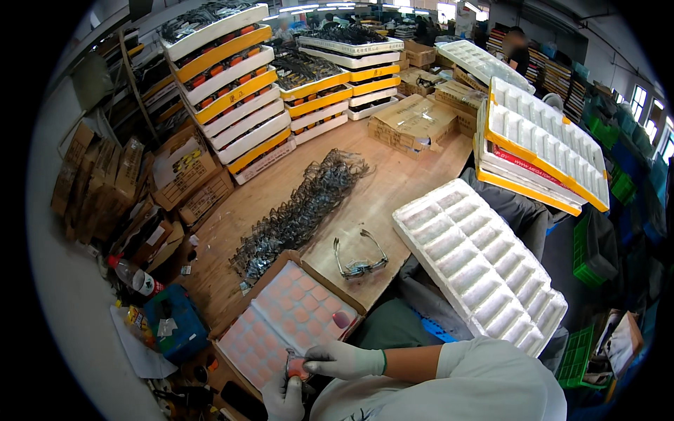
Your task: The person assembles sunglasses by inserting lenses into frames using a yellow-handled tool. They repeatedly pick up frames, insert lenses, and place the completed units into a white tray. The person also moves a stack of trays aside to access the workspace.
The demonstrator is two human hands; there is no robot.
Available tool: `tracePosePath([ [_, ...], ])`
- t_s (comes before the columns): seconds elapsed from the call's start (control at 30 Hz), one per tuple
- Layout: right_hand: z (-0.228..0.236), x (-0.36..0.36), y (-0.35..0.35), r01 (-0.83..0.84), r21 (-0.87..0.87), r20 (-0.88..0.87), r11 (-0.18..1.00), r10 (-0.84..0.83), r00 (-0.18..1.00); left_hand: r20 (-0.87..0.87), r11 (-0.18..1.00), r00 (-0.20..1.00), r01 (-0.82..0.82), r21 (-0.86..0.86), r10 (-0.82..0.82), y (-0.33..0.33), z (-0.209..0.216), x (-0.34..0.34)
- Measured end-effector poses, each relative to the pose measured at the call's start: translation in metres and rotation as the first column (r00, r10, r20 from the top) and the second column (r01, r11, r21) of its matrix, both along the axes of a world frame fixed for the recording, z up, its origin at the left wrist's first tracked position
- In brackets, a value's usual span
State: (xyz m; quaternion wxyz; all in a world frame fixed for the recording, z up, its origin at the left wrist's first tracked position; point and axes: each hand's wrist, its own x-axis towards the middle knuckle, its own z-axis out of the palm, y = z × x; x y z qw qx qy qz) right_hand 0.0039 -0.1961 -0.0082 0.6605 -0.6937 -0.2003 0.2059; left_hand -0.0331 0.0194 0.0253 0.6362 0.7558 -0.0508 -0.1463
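Both hands wear pale gloves and meet low in the view, over the near edge of a shallow cardboard box (362, 306). My left hand (284, 400) and my right hand (345, 359) grip a small reddish lens (298, 368) between them, with a dark piece of eyeglass frame beside it, partly covered by the fingers. Inside the box, rows of round pinkish lenses (281, 312) rest in pale sheets. One darker purple-red lens (341, 320) lies loose on top at the right. Beyond the box, a single eyeglass frame (359, 268) sits on the wooden table.
A long row of eyeglass frames (302, 203) crosses the wooden table (217, 242). White foam trays (225, 105) stand stacked behind. An unfilled compartment tray (484, 263) leans at the right. A bottle (133, 275) and blue bin (175, 323) are left; a person (518, 52) stands far off.
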Motion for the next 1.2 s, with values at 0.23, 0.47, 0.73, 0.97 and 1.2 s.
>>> tracePosePath([
  [0.23, 0.013, -0.001, -0.016, 0.023, -0.035, 0.231, 0.999, -0.014, 0.973, -0.054, 0.994, 0.998, 0.017, -0.105, -0.023, -0.014, 0.019, 0.004],
  [0.47, 0.029, 0.008, -0.022, 0.039, -0.051, 0.148, 0.998, -0.031, 0.988, 0.176, 0.981, 0.984, -0.028, 0.19, -0.006, -0.034, 0.033, 0.009],
  [0.73, 0.008, 0.002, -0.029, 0.173, 0.061, 0.109, 0.983, -0.179, 0.978, 0.43, 0.891, 0.9, -0.139, 0.433, -0.069, -0.056, 0.013, 0.018],
  [0.97, -0.007, 0.007, -0.064, 0.379, -0.061, 0.306, 0.923, -0.344, 0.888, 0.356, 0.852, 0.918, -0.041, 0.521, -0.173, -0.081, 0.003, 0.042],
  [1.2, 0.006, -0.008, -0.143, 0.088, -0.269, 0.516, 0.959, 0.066, 0.854, 0.02, 0.702, 0.75, 0.608, 0.371, -0.661, -0.108, 0.013, 0.08],
])
